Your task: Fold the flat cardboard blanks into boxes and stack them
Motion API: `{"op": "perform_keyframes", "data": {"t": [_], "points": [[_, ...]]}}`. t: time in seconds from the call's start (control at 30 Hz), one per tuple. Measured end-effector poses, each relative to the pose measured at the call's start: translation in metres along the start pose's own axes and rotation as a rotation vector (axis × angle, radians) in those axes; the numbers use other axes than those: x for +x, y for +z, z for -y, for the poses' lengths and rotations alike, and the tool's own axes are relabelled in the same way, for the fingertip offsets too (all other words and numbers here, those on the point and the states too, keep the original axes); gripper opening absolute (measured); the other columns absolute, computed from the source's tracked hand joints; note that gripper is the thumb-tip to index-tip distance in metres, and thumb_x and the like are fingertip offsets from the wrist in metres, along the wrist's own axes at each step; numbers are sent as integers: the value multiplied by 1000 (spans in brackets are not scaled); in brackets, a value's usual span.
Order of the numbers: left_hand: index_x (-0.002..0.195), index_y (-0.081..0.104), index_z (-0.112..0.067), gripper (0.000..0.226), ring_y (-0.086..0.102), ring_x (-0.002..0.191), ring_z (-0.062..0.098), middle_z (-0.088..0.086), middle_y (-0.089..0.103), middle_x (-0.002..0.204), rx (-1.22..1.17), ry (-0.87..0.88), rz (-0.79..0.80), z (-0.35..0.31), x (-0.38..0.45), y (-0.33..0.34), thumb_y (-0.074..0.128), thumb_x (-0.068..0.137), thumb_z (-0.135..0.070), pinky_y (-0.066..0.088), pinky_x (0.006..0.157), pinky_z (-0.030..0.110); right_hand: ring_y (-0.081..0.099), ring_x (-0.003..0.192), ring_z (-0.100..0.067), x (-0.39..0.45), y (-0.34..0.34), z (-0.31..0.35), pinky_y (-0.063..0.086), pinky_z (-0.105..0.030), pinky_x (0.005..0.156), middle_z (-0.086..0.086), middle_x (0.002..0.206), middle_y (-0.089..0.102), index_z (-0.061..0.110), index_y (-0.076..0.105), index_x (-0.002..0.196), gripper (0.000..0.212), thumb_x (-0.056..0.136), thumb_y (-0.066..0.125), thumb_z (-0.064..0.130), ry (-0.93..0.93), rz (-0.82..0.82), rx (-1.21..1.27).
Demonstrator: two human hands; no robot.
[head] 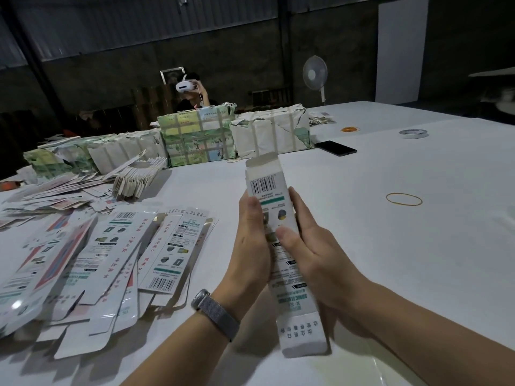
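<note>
The left hand [252,240] and right hand [302,246] cover the middle of one long white box [274,190], so its print there is hidden; each grip is clamped on a long side, holding it above the bench [390,246]. A barcode shows near its open far flap. Left of the box, loose flat blanks [111,260] overlap, too many to count. Right of it lies one rubber band [404,199].

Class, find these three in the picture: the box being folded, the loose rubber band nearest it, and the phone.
box [266,188]: head view, on the barcode panel near its top.
rubber band [404,198]: head view, on the loop's far edge.
phone [335,147]: head view, middle of its dark screen.
</note>
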State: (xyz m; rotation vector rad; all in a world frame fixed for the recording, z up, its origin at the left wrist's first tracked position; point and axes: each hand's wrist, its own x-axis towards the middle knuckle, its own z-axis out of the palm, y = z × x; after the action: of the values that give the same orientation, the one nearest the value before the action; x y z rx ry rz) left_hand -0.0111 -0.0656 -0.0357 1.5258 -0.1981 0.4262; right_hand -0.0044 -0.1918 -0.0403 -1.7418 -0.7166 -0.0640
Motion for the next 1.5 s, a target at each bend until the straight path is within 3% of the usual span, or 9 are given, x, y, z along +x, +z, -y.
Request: {"op": "perform_keyframes", "data": {"t": [0.23,0.4,0.63,0.77,0.87,1.1,1.2,1.3,1.5], "points": [[152,22,-31,60,72,86,6,-18,73,96,53,175,-24,-3,0,2,37,97,-52,57,70,20,69,105,-15,1,-3,2,56,-46,90,15,120,69,49,37,145,49,97,40,46,-55,11,38],[138,35,-41,39,73,84,8,-14,74,98,6,202,-6,-9,-2,2,40,99,-39,57,68,21,72,92,-21,4,-10,3,59,-50,81,6,105,75,45,53,132,38,95,43,47,-40,-7,62],[133,42,-31,32,75,87,27,2,74,104,25,194,104,-17,-6,6,41,102,-32,62,70,44,70,85,-14,12,-17,1,60,-34,72,13,95,68,44,33,149,58,92,47,49,-104,-154,18],[131,46,-33,30,73,74,23,11,74,97,2,152,191,-16,-9,10,43,101,-30,59,61,31,70,80,-15,15,-23,5,55,-25,69,-3,94,73,38,61,112,23,92,53,31,-130,-198,279],[129,47,-31,26,72,70,18,8,75,88,-8,97,219,-13,-7,7,43,104,-28,55,58,25,69,73,-20,15,-21,5,58,-31,67,-12,88,72,31,66,96,13,92,54,26,-81,-190,400],[131,45,-36,34,72,71,17,5,76,87,8,-102,299,-6,-5,2,44,98,-44,54,58,24,70,83,-21,17,-21,-4,56,-29,67,2,93,73,38,66,98,17,85,66,27,-18,-351,290],[126,40,-46,27,73,71,17,5,77,88,-14,-177,293,-1,-6,1,46,100,-46,55,59,24,67,91,-24,19,-20,-6,58,-38,76,5,103,69,39,57,108,39,89,70,8,-25,-389,290],[119,34,-54,21,74,73,18,7,78,86,-61,-223,251,2,-7,4,43,107,-39,55,61,24,65,87,-22,20,-21,-6,56,-42,83,4,95,69,32,60,105,36,89,69,1,1,-390,295],[121,42,-39,14,70,64,14,3,74,79,-42,-224,293,0,-6,3,41,108,-34,53,54,23,66,77,-19,20,-24,-6,56,-27,68,-5,91,69,25,65,92,24,88,69,1,50,-376,290]]}}
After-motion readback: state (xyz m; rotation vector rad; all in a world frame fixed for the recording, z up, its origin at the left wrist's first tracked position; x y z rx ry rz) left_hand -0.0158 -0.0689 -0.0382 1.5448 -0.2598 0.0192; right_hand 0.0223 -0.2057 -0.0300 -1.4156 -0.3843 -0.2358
